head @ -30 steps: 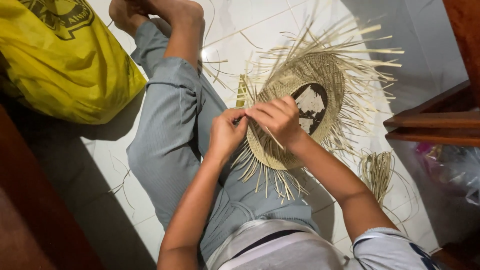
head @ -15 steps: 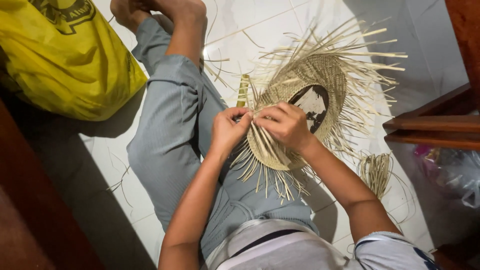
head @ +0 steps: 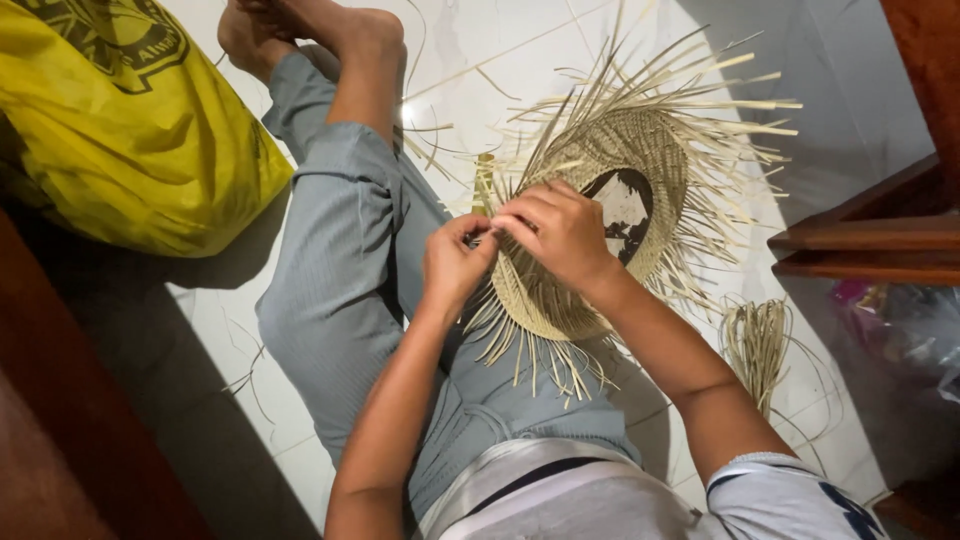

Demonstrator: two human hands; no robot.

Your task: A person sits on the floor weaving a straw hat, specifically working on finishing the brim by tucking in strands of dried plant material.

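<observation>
Head view: half-woven straw hat [head: 610,215] rests on the person's lap over grey trousers [head: 340,290], loose strips fanning from its rim. Left hand [head: 452,265] at the hat's near-left rim, grip pinched shut on a straw strip [head: 484,190], apparently. Right hand [head: 560,230] lies on the hat's brim, fingers closed on the weave. Yellow bag [head: 130,130] well left of the hat; straw bundle [head: 757,340] on the floor, lower right of it.

Pale straw-yellow woven hat [head: 600,200] with a crosshatch weave under my fingers, its loose strips cream to tan, my grey ribbed trousers [head: 340,290], bright yellow bag [head: 130,140] with a dark green print, glossy white floor tiles [head: 500,60], reddish-brown wood furniture [head: 880,240]
</observation>
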